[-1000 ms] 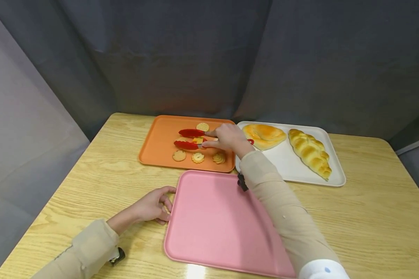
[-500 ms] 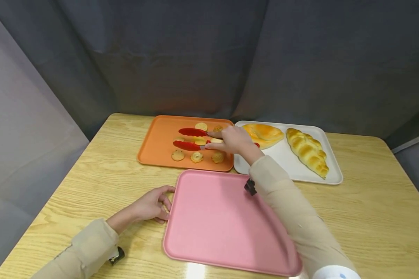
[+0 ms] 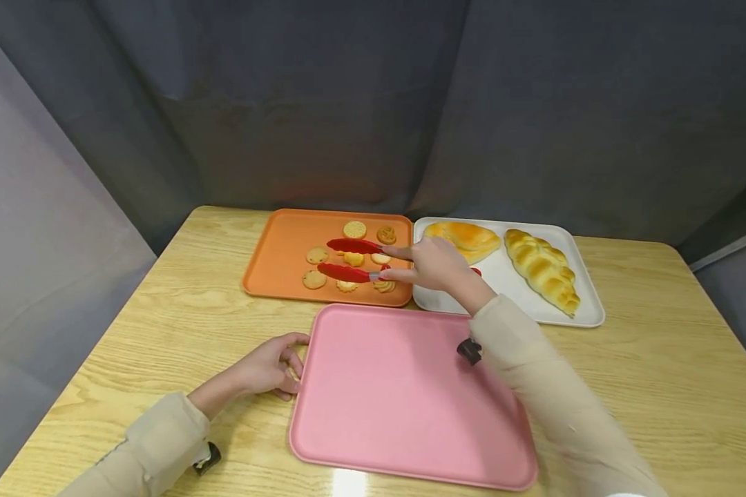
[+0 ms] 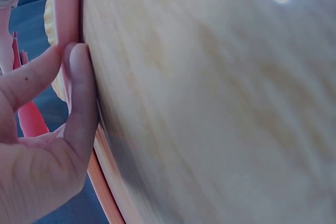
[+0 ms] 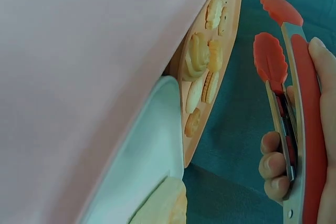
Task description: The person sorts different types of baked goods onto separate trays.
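Observation:
My right hand [image 3: 440, 264] grips a pair of red-tipped tongs [image 3: 351, 273] above the orange tray [image 3: 280, 238]. The tong tips stand apart, and the right wrist view shows nothing between the red heads [image 5: 270, 59]. Below them several cookies lie in rows, among them a round pale cookie [image 3: 355, 230], a yellow cookie [image 3: 352, 259] and a swirled cookie [image 5: 196, 56]. At the left rim of the pink tray [image 3: 404, 393], my left hand [image 3: 270, 367] pinches the edge between thumb and finger [image 4: 81, 93]. Part of the tong handles is hidden by my right hand.
Right of the orange tray stands a white tray [image 3: 491, 297] bearing a rounded golden bread [image 3: 466, 238] and a braided loaf [image 3: 542, 271]. A wooden table [image 3: 161, 304] carries everything, with a dark curtain [image 3: 311, 110] behind it.
My right hand and the tongs have moved to the right and nearer to me, uncovering more cookies. The tong tips now stand a little farther apart. My left hand stays at the pink tray's rim.

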`<state>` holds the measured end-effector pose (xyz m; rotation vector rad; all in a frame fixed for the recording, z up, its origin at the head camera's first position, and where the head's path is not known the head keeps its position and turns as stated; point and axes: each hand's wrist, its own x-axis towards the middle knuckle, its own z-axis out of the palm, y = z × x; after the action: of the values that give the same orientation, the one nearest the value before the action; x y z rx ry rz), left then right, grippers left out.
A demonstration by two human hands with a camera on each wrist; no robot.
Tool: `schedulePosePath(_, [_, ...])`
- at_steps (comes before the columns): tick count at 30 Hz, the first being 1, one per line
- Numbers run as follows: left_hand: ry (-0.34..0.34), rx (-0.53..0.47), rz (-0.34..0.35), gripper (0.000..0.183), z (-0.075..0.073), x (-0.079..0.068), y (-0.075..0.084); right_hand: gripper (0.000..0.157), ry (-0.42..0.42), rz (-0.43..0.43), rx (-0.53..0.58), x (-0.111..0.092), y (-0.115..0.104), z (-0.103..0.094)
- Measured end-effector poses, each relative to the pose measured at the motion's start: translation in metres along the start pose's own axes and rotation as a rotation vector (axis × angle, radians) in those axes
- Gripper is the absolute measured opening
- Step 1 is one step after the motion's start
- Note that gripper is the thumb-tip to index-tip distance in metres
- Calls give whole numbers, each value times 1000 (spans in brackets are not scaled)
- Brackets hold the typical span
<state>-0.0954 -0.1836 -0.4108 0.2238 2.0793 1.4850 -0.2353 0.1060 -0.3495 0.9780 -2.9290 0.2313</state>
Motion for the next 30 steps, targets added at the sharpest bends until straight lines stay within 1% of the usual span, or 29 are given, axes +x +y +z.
schedulePosePath(3, [1, 0, 2, 72, 0, 0, 0, 59, 30, -7, -11, -9, 2, -1])
schedulePosePath(10, [-1, -2, 4, 71, 0, 0, 0, 57, 71, -26, -6, -30, 6, -8])
schedulePosePath(17, [-7, -10, 1, 72, 1, -1, 2, 57, 138, -63, -43, -54, 10, -14])
schedulePosePath(23, [-11, -8, 3, 72, 1, -1, 2, 56, 179, -60, -44, -75, 15, -18])
schedulePosePath(30, [-8, -17, 3, 72, 1, -1, 2, 55, 185, -37, -38, -99, 23, -24])
